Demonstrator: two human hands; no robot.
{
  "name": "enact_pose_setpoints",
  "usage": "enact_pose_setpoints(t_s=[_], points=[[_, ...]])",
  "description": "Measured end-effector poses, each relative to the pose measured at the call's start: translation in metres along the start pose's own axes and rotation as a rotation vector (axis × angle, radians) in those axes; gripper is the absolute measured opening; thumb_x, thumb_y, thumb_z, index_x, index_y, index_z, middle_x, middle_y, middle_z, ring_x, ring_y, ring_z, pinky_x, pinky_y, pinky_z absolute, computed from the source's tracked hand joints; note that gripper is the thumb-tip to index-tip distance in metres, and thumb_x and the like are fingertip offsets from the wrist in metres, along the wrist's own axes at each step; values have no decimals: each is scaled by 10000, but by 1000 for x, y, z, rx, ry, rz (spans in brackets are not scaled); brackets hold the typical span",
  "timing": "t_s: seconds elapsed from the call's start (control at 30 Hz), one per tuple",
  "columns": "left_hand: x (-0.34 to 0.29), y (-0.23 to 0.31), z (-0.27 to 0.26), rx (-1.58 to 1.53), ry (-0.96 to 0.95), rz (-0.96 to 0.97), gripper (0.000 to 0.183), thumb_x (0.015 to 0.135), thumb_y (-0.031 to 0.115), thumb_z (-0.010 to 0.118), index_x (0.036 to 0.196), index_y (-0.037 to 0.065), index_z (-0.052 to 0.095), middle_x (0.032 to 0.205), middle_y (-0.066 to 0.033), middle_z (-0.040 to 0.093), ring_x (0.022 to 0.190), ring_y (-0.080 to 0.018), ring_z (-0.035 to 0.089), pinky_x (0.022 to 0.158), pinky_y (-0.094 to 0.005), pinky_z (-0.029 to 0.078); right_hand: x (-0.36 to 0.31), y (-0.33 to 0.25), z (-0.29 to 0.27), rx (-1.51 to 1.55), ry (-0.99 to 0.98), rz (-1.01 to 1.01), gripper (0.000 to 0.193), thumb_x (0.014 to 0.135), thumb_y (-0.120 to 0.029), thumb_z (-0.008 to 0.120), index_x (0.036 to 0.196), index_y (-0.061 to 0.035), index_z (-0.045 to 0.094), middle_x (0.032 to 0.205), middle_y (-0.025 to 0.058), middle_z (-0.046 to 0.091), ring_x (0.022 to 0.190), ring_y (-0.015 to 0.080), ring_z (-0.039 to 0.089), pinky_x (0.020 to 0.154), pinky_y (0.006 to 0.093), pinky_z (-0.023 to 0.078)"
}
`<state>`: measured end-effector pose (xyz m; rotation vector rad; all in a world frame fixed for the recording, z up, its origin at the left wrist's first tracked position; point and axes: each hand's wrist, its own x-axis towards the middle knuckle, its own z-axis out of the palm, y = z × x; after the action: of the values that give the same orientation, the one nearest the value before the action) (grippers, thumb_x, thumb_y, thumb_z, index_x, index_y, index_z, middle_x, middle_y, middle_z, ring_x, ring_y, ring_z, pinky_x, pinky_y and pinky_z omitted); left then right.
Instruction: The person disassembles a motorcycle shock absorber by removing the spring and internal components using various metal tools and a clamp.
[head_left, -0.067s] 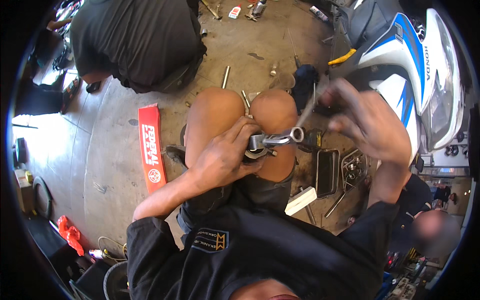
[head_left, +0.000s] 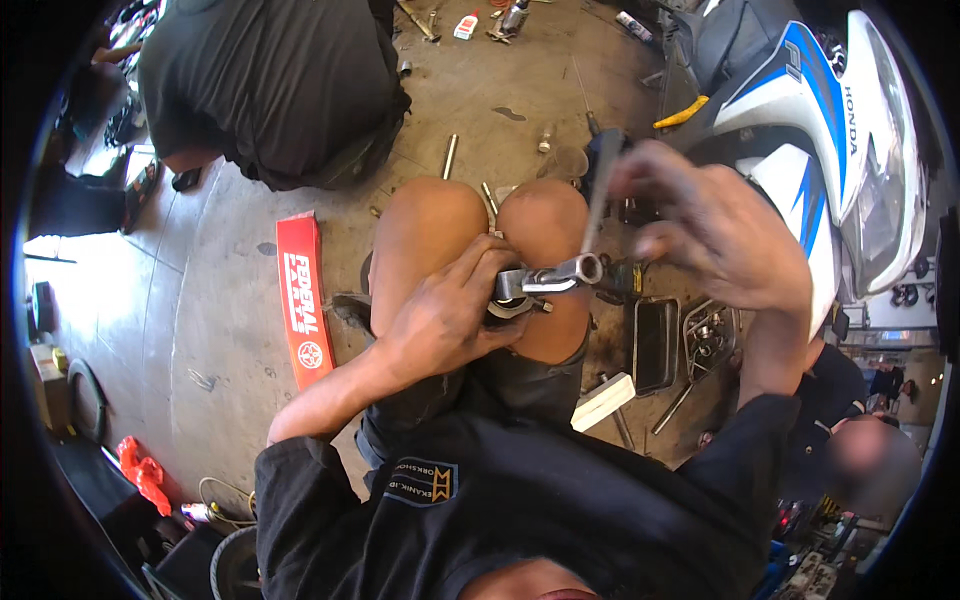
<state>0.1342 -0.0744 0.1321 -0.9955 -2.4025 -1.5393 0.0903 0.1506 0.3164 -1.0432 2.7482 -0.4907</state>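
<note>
Left hand (head_left: 440, 315) clamps ring-ended metal part (head_left: 550, 281) over right knee (head_left: 545, 220); right hand (head_left: 715, 228) beside blurred bar (head_left: 600, 190), can't tell its grip.

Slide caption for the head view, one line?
Left hand gripping a ring-ended metal part, right hand at a blurred metal bar, near a white-and-blue motorcycle.

On my feed, the left grip (head_left: 445, 310) holds a metal part (head_left: 535, 283) just behind the 2 knees (head_left: 435, 215). The right grip (head_left: 715, 225) is right of that part and farther ahead, with a bar (head_left: 601, 195) at its left; I cannot tell whether they touch. On the floor (head_left: 230, 340), 1 long box (head_left: 300, 290) lies left of the knees; to their right I see 1 tray (head_left: 655, 345), then a basket (head_left: 687, 340) containing small parts (head_left: 708, 342). Ahead-left crouches 1 person (head_left: 270, 90); the motorcycle fairing (head_left: 815, 110) stands right.
</note>
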Motion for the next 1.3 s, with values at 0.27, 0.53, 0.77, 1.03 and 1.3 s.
enact_pose_setpoints(t_s=[0.27, 0.53, 0.77, 1.03, 1.3], points=[[-4, 0, -2, -10, 0, 0, 507, 777, 172, 776, 1189, 32, 515, 1204, -156, 561, 1065, -376, 622, 813, -442, 539, 1, -78, -6, -153, -441, -422, 698, 760, -661, 713, 1036, -28, 614, 1075, 130, 702, 434, 205, 607, 354, 293, 453], [-2, -8, -2, -58, 3, 4, 513, 766, 173, 788, 1169, 20, 510, 1168, -151, 568, 990, -379, 628, 803, -457, 529, 32, -25, -21, -85, -331, -39, 693, 739, -643, 726, 1073, -73, 514, 825, 119, 613, 601, 319, 615, 545, 392, 480], [-4, -10, 0, -8, 12, 17, 532, 754, 184, 793, 1183, 33, 515, 1189, -159, 562, 1030, -375, 631, 823, -440, 544, 19, -75, -19, -176, -695, -437, 686, 761, -729, 655, 950, -75, 564, 842, 147, 667, 419, 230, 572, 331, 312, 400], [-7, -17, -5, 28, -69, -47, 544, 763, 201, 789, 1204, 48, 511, 1208, -157, 559, 1025, -379, 630, 841, -449, 540, 39, -57, -6, -25, -371, -415, 790, 652, -708, 753, 1029, -42, 558, 970, 146, 658, 529, 289, 631, 423, 360, 476], [-5, -12, 0, 14, -43, -43, 588, 763, 289, 800, 1203, 31, 507, 1233, -177, 562, 1020, -382, 641, 822, -439, 547, 42, -44, -31, -151, -509, -128, 770, 668, -685, 772, 1044, -44, 573, 913, 111, 705, 526, 257, 643, 438, 311, 494]])
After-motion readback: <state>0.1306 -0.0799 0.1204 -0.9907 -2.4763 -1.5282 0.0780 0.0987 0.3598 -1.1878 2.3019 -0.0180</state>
